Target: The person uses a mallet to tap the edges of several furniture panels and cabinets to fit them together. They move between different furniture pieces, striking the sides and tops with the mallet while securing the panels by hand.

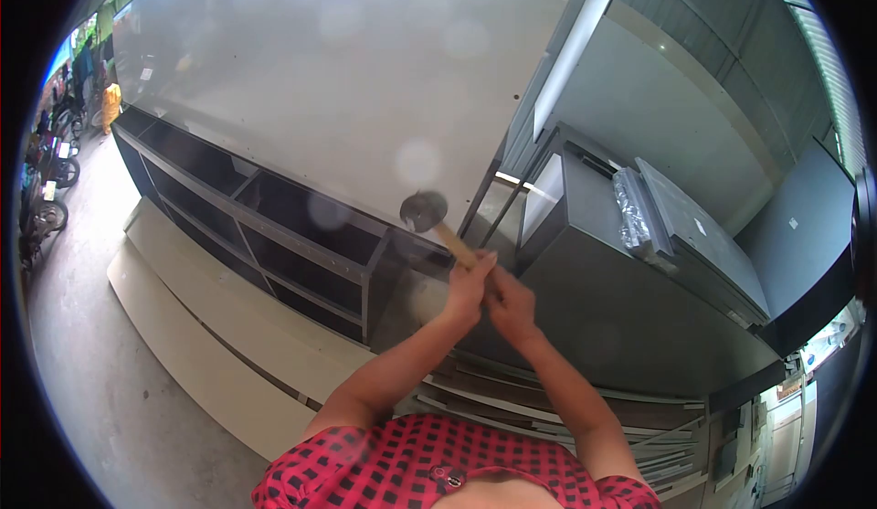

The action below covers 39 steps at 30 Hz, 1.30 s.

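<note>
A mallet with a round dark head (423,210) and a pale wooden handle is held up in front of me. My left hand (467,288) is closed round the handle, its thumb lying along the wood. Right beside it, my right hand (512,304) is closed at the lower end of the same handle, which the fingers mostly cover. The mallet head overlaps the lower edge of a large light-grey panel (365,79) in this view. Below that panel, to the left, stands a dark open-fronted cabinet frame (311,246) with several compartments.
Long beige boards (219,340) lie along the cabinet's front on the floor. At the right a dark cabinet (639,312) carries flat panels (703,235) and a plastic-wrapped bundle (639,212). Stacked strips (512,399) lie below. Motorbikes (55,180) stand far left.
</note>
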Tool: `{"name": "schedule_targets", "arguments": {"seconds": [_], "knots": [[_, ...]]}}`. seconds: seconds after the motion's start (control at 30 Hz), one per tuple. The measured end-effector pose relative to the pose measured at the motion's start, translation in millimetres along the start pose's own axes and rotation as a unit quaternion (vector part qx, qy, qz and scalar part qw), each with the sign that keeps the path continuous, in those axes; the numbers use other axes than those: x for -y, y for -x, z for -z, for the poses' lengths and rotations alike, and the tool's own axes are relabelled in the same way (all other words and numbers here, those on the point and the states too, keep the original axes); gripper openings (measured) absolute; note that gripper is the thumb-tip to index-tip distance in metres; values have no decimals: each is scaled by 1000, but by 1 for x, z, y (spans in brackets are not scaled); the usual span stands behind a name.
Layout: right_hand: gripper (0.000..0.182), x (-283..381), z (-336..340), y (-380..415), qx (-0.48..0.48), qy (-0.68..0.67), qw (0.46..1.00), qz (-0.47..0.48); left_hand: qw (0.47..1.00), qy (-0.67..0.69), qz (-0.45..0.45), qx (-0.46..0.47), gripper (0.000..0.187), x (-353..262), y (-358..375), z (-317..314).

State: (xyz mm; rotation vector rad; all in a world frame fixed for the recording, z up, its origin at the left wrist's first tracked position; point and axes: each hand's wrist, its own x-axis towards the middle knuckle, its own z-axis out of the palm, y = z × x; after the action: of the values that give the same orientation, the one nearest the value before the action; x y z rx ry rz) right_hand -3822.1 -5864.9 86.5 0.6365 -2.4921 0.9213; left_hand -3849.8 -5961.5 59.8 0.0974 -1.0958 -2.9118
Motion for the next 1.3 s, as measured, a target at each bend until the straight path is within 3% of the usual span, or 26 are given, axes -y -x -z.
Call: {"name": "schedule_targets", "arguments": {"seconds": [0.07, 0.17, 0.23, 0.4, 0.67, 0.77, 0.97, 1.03, 1.3], "knots": [[32, 0, 27, -13, -83, 70, 991, 81, 998, 17, -58, 26, 21, -11, -3, -43], [39, 9, 63, -32, -123, 91, 982, 111, 994, -19, -93, 50, 19, -32, -11, -89], [41, 15, 72, -44, -148, 67, 980, 116, 987, 7, -108, 119, 18, -44, -16, -108], [48, 1, 90, -86, -188, 55, 967, 161, 979, 30, -137, 151, 20, -53, -54, -140], [47, -21, 78, -114, -152, 18, 986, 63, 978, -4, -169, 119, 22, -53, -92, -143], [46, -27, 74, -118, -182, 9, 978, 98, 979, -12, -161, 127, 22, -52, -96, -142], [46, -22, 76, -117, -157, -41, 985, 64, 977, -19, -164, 132, 24, -52, -95, -143], [46, -15, 81, -121, -167, -51, 982, 78, 963, -54, -234, 123, 27, -57, -94, -148], [45, 59, 140, -183, -248, -80, 956, 134, 906, -100, -342, 229, 32, -162, -84, -227]]}}
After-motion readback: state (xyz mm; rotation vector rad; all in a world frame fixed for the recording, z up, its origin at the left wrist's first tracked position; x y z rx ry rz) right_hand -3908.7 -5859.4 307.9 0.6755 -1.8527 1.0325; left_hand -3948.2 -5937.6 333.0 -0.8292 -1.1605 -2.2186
